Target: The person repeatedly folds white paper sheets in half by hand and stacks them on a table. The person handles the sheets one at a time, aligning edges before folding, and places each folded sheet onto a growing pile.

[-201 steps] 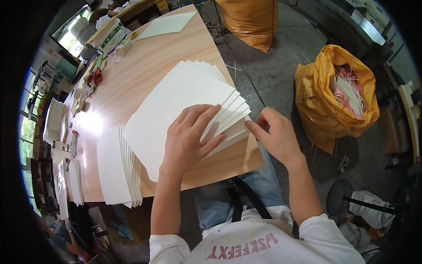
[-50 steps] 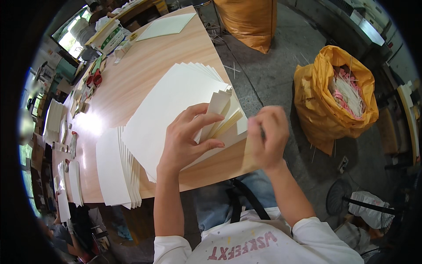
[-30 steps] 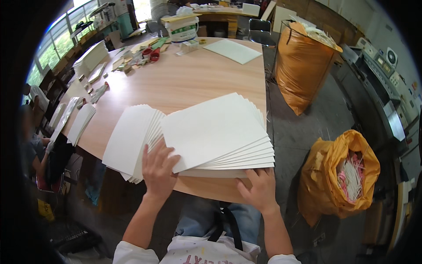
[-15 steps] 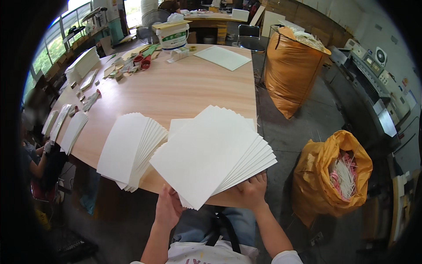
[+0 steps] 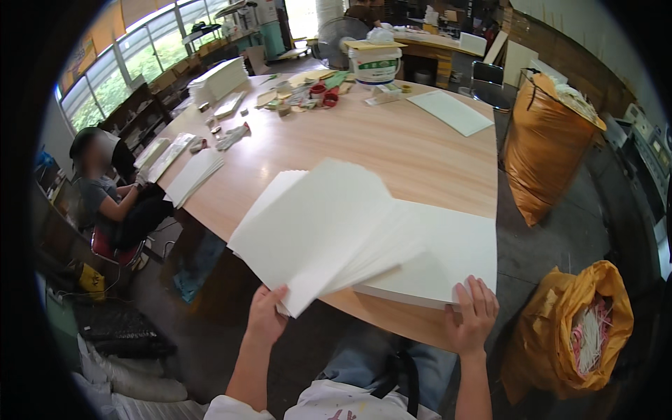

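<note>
My left hand (image 5: 266,318) grips the near corner of a fanned stack of white sheets (image 5: 322,227) and holds it lifted and tilted above the near edge of the wooden table (image 5: 378,140). My right hand (image 5: 474,315) rests on the near edge of a second pile of white sheets (image 5: 448,255) lying flat on the table, fingers spread over its corner. The lifted stack overlaps the left part of the flat pile. A further white pile (image 5: 269,199) shows partly behind the lifted sheets.
A seated person (image 5: 112,199) works at the table's left side beside more white stacks (image 5: 194,175). A white bucket (image 5: 376,63), tape rolls and scraps sit at the far end. Orange waste bags stand at right (image 5: 549,140) and lower right (image 5: 577,329).
The head view has tilted up, showing more of the room. My left hand has lifted the fanned sheets off the table and swung them left; my right hand stays on the remaining pile.
</note>
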Motion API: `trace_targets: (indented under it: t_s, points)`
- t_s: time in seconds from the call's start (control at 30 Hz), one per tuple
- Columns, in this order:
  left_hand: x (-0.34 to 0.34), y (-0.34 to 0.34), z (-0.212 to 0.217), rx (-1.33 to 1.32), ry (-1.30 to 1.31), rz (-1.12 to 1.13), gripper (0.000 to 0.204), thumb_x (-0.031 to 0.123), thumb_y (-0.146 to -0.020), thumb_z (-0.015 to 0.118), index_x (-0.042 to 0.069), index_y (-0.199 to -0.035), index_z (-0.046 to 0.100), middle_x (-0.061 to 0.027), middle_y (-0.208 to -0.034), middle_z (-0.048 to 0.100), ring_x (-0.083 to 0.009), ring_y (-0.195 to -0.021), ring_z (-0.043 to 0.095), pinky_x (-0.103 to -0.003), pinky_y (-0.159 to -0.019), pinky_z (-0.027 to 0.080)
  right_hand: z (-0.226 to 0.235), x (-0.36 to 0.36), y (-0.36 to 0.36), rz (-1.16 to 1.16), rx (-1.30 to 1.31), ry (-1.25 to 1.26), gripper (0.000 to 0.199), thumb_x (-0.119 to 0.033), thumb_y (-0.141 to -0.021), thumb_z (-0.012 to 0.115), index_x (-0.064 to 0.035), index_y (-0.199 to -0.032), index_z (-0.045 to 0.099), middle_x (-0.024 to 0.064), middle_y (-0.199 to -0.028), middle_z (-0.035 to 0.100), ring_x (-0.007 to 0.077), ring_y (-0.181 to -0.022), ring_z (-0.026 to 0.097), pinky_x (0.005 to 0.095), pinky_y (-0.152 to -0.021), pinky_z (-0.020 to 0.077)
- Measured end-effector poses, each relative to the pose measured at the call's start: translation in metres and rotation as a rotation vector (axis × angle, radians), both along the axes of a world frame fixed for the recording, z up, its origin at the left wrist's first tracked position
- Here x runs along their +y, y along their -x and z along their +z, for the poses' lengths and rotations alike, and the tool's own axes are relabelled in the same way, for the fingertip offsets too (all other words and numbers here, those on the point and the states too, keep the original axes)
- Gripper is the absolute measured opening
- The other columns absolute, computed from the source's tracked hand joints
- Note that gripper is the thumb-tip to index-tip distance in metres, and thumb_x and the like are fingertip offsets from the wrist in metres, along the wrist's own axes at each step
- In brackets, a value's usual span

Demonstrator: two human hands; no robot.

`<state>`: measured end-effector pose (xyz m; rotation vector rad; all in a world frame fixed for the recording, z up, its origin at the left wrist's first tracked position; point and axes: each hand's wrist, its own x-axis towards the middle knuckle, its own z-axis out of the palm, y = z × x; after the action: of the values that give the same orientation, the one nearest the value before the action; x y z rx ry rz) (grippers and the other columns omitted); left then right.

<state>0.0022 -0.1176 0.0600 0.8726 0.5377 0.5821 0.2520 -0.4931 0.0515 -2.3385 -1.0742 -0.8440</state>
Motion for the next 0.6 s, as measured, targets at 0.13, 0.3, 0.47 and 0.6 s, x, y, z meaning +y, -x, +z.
trace_targets:
  t_s: [0.13, 0.3, 0.47, 0.6]
  points:
    - [0.074, 0.017, -0.019, -0.036, -0.087, 0.155, 0.039, 0.012, -0.111, 0.068, -0.005, -0.146, 0.063, -0.0144, -0.139, 0.076, -0.0274, -0.127, 0.076, -0.044, -0.107, 0.062, 0.001, 0.003, 0.001, -0.003, 0.007, -0.015, 0.046, -0.026, -0.096, 0.078, -0.0122, -0.141, 0.075, 0.0161, -0.155, 0.07, 0.0384, -0.147, 0.061, 0.0552, -0.124, 0.0434]
    - [0.11, 0.003, -0.023, 0.024, -0.061, 0.167, 0.039, 0.016, -0.114, 0.065, -0.006, -0.146, 0.062, -0.0162, -0.14, 0.074, -0.031, -0.122, 0.077, -0.049, -0.101, 0.069, 0.0, 0.003, 0.0, -0.008, -0.001, -0.006, 0.047, -0.027, -0.097, 0.078, -0.013, -0.142, 0.075, 0.0154, -0.156, 0.07, 0.0386, -0.147, 0.062, 0.0552, -0.124, 0.0433]
    - [0.101, -0.009, -0.022, 0.166, -0.042, 0.138, 0.041, 0.023, -0.116, 0.063, -0.005, -0.146, 0.062, -0.015, -0.138, 0.075, -0.0288, -0.12, 0.078, -0.049, -0.101, 0.07, -0.001, 0.0, -0.001, -0.015, 0.002, -0.012, 0.047, -0.026, -0.097, 0.078, -0.0131, -0.142, 0.075, 0.0146, -0.156, 0.07, 0.0378, -0.147, 0.062, 0.0547, -0.124, 0.0433]
    - [0.107, -0.01, -0.014, 0.233, -0.084, 0.088, 0.042, 0.025, -0.117, 0.062, -0.004, -0.148, 0.061, -0.013, -0.139, 0.075, -0.027, -0.12, 0.078, -0.05, -0.098, 0.071, -0.001, 0.001, 0.0, -0.015, 0.0, -0.024, 0.047, -0.024, -0.096, 0.078, -0.0133, -0.142, 0.076, 0.0145, -0.156, 0.07, 0.0377, -0.147, 0.062, 0.0543, -0.125, 0.0429]
